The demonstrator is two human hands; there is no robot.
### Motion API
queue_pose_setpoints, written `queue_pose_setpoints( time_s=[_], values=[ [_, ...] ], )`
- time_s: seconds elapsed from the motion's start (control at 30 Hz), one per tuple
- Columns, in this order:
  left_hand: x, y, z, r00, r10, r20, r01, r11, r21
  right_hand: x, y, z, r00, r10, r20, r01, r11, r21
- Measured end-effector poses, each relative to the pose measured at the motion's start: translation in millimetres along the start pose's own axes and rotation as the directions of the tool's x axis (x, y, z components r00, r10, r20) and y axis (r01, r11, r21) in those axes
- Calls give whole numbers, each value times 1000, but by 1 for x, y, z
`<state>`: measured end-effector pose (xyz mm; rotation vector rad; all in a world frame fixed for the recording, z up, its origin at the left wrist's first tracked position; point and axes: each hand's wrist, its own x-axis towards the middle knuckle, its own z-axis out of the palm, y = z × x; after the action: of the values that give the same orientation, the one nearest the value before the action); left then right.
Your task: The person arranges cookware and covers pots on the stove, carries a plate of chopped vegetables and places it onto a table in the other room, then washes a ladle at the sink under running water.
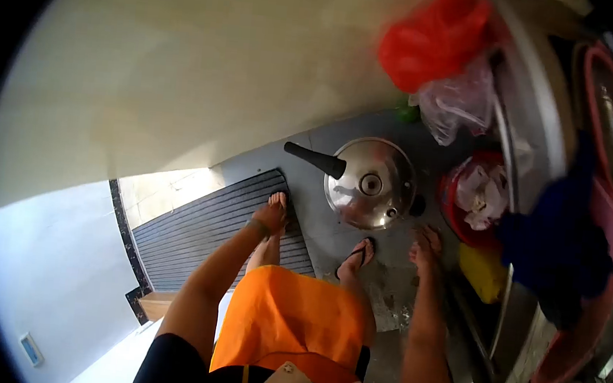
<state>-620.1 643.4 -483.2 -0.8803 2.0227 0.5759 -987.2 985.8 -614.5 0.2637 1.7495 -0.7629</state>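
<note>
My left hand [268, 219] hangs above the striped mat, in line with one foot; its fingers are too blurred to make out. On the right, my right hand [425, 247] is held over the grey floor with fingers loosely apart and nothing visible in it. A steel pressure cooker [370, 185] with a black handle [315, 159] stands on the floor ahead, between and beyond my hands, touched by neither. Its lid is on. An orange apron [288, 317] covers my lap.
A dark striped mat [219, 231] lies at the left. At the right are a red bin [458, 205] with bags inside, a yellow object [483, 271], dark blue cloth [566, 229] and pink basins [587, 318]. Red [436, 39] and clear [456, 102] plastic bags hang by the wall.
</note>
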Motion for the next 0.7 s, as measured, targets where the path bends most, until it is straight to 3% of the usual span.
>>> queue_pose_setpoints(
  time_s=[0.07,0.1,0.13,0.2,0.27,0.3,0.37,0.4,0.43,0.47,0.53,0.6,0.67,0.7],
  values=[
    [69,-1,-32,999,-2,-51,4,999,40,33,5,-1,999,-2,-34,1,999,-47],
    [110,-9,-41,996,25,-89,-22,999,34,20,-24,4,997,-17,-75,9,994,-105],
    [148,-16,-43,966,90,-243,-75,995,71,32,-27,9,993,-20,-120,-6,978,-207],
    [199,-13,-59,993,78,-87,-72,995,64,70,-28,11,979,-27,-201,-67,892,-447],
    [250,-22,-67,993,83,82,-89,993,77,137,-7,-2,961,-104,-258,40,969,-242],
    [267,-29,-75,962,149,228,-160,987,28,183,39,-10,939,-149,-311,196,973,126],
    [299,-56,-75,866,194,460,-202,979,-32,199,63,-1,894,-209,-397,306,931,201],
    [310,-70,-70,813,266,517,-330,943,34,174,25,12,882,-257,-394,246,966,-80],
    [307,-60,-84,799,220,559,-328,940,99,162,-5,24,873,-305,-379,166,919,-357],
    [302,-48,-97,781,175,599,-331,930,160,169,-9,30,887,-256,-385,134,940,-315],
    [319,-65,-68,771,245,588,-271,962,-45,174,-12,33,907,-160,-389,74,971,-225],
    [292,-67,-52,850,264,456,-273,961,-46,164,3,22,877,-258,-406,108,928,-356],
    [259,-78,-43,879,224,420,-159,970,-185,169,38,17,804,-509,-306,182,701,-689],
    [228,-78,-54,863,222,453,-92,953,-290,116,-6,41,838,-93,-537,-27,977,-212]
  ],
)
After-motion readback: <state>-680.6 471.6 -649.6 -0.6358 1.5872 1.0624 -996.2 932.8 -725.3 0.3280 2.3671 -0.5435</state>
